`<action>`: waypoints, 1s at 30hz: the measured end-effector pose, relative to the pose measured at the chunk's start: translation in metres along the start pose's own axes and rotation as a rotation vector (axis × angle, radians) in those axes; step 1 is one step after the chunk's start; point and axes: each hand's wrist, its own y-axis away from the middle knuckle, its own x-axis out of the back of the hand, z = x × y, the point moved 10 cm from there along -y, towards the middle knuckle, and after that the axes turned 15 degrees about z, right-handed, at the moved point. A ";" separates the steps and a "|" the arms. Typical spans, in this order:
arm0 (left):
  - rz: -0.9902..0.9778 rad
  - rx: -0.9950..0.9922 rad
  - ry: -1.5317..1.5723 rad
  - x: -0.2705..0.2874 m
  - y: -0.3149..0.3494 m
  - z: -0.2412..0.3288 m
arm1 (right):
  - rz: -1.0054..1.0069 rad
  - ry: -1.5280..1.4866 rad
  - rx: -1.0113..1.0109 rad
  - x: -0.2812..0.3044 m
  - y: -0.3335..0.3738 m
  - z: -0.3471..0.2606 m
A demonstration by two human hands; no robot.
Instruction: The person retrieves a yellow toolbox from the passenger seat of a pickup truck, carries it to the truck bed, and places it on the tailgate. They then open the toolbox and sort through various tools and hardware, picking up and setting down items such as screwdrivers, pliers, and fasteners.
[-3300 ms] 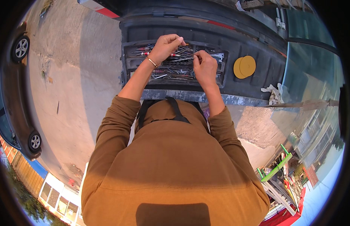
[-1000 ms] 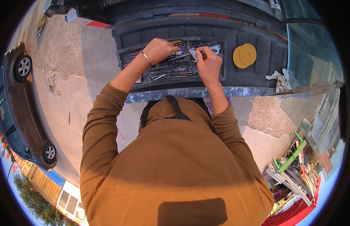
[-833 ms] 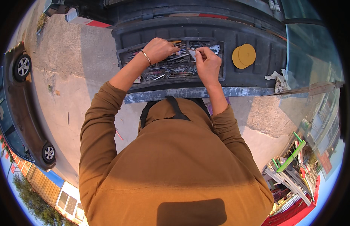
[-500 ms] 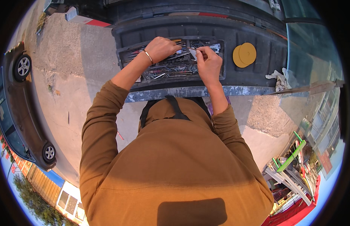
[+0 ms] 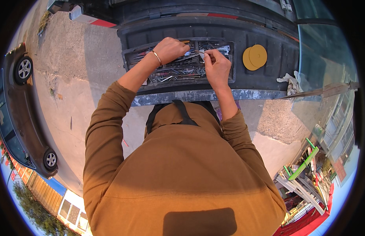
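Observation:
A dark compartmented tool tray (image 5: 233, 65) lies on the black truck bed, full of loose metal tools and bits (image 5: 181, 74). Over its far left part, my left hand (image 5: 171, 50) is closed with the fingertips down among the tools. Whatever those fingers hold is hidden. My right hand (image 5: 217, 69), above the tray's right part, pinches a small thin rod-like piece (image 5: 200, 52) between thumb and fingers. The rod's end points toward my left hand, with a gap between them. Its exact kind is too small to tell.
Two yellow discs (image 5: 254, 57) overlap on the bed right of the tray. Crumpled whitish paper or cloth (image 5: 290, 82) lies near the right end. The bed's worn metal edge (image 5: 186, 95) runs in front of me. A brown car (image 5: 31, 122) stands at left.
My left hand has shifted very slightly to the right. My right hand has moved slightly left, still pinching the rod-like piece.

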 end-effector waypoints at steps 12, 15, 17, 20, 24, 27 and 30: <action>-0.103 -0.044 -0.079 -0.014 -0.002 0.002 | -0.014 -0.020 0.032 -0.007 0.000 -0.007; -0.116 -0.041 -0.077 -0.015 -0.003 0.003 | -0.009 -0.022 0.032 -0.007 0.000 -0.008; -0.119 -0.040 -0.089 -0.014 -0.003 0.003 | -0.012 -0.022 0.017 -0.005 0.001 -0.007; -0.120 -0.053 -0.094 -0.012 -0.005 0.004 | -0.008 -0.001 0.023 -0.001 0.002 -0.007; -0.126 -0.061 -0.056 -0.009 -0.010 0.006 | -0.002 -0.001 0.014 0.002 0.002 -0.007; -0.160 -0.078 -0.050 -0.010 -0.013 0.009 | -0.014 -0.042 -0.019 0.000 0.006 -0.005; -0.149 -0.124 -0.032 -0.007 -0.017 0.015 | -0.014 0.017 0.031 -0.001 0.006 -0.008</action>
